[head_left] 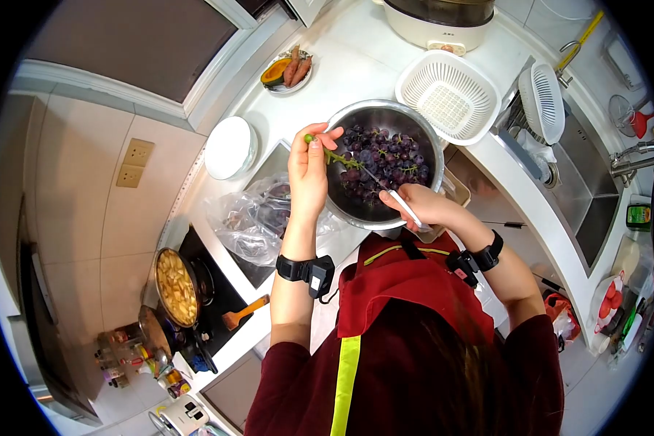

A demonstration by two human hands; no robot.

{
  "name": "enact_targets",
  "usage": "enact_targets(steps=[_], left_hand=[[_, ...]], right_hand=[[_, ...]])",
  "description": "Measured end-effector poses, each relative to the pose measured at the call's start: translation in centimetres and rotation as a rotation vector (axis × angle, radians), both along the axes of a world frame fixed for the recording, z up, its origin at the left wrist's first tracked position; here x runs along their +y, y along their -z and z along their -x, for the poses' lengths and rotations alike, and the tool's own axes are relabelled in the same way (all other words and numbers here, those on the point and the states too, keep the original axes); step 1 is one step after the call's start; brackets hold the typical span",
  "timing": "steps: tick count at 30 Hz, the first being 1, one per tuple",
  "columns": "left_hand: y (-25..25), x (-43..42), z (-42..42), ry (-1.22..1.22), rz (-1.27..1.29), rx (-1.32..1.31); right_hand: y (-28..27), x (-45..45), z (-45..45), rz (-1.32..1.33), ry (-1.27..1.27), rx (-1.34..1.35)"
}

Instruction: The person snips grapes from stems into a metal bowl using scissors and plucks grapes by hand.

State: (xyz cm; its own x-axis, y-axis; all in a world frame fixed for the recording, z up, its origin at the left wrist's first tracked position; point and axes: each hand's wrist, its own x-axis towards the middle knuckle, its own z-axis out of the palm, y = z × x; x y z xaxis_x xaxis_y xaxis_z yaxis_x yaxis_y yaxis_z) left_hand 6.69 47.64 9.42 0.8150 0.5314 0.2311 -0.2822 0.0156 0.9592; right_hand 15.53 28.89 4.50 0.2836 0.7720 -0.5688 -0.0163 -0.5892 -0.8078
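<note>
My left hand (310, 168) pinches a green grape stem (338, 157) over the left side of a metal bowl (336, 201). Dark purple grapes (392, 156) fill much of that bowl. White-handled scissors (407, 208) are in my right hand (423, 204), at the bowl's lower right, with their blades pointing up and left toward the stem. Below and left of the bowl, a clear plastic bag (243, 227) with dark grapes inside lies on the counter, partly behind my left forearm.
White baskets stand to the right, one on the counter (450, 94) and one by the sink (542, 102). Stacked white plates (230, 147) and a plate of sweet potatoes (296, 70) and pumpkin are at left. A pan of food (176, 287) sits on the stove, near a wooden spatula (245, 312).
</note>
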Motion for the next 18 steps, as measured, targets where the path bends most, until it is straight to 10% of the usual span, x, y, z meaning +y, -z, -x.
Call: enact_targets(steps=[18], left_hand=[[0.3, -0.4, 0.1, 0.033, -0.009, 0.005]], right_hand=[[-0.1, 1.2, 0.3, 0.07, -0.065, -0.18]])
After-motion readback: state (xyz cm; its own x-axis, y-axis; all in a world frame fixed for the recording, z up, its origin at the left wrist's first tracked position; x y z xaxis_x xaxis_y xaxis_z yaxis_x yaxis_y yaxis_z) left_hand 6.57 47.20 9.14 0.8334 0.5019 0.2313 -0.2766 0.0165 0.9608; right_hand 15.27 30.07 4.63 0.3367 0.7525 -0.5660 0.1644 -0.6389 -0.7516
